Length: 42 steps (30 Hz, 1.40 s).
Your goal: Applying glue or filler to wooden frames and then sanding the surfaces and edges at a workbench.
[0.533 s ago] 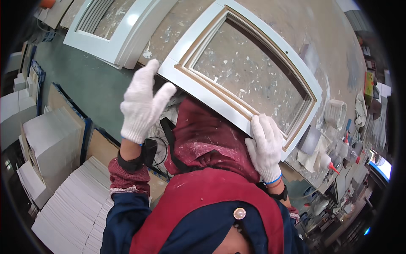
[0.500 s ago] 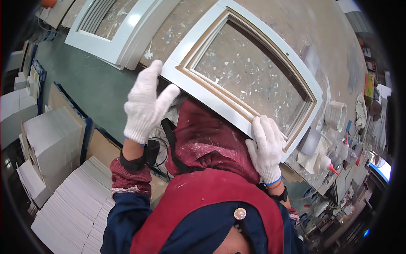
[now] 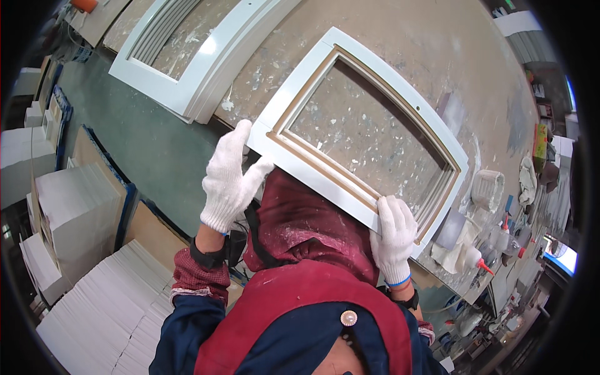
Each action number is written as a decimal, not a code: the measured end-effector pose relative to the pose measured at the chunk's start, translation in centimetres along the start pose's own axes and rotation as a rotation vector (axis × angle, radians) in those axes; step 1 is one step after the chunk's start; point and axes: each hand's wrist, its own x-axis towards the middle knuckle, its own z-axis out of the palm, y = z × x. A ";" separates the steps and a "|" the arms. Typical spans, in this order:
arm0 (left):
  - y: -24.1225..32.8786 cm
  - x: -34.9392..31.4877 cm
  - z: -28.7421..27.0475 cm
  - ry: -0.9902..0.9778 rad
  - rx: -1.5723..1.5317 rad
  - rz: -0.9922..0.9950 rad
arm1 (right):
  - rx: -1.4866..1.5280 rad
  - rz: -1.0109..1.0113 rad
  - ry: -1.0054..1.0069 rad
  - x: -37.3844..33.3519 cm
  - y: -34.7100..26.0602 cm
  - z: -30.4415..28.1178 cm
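Far left: stack of white panels (image 3: 94,312), low. Next, white louvred frames (image 3: 187,81) piled at the worktop's (image 3: 400,37) left end. Left hand (image 3: 226,182), gloved, is spread wide, thumb well off the fingers, fingertips at the left corner of the white frame (image 3: 322,181); can't tell if they touch. Frame lies flat at the worktop's near edge, in front of the apron. Right hand (image 3: 395,234), gloved, grips its near rail by the right corner, fingers over the top. Right of that: grey block (image 3: 450,230), pale cloth, red-tipped bottle (image 3: 473,257), clear tub (image 3: 489,189).
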 end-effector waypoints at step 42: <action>0.2 -8.4 3.0 -0.525 -1.284 -0.638 | 1.400 0.841 -0.679 -3.1 0.1 -2.7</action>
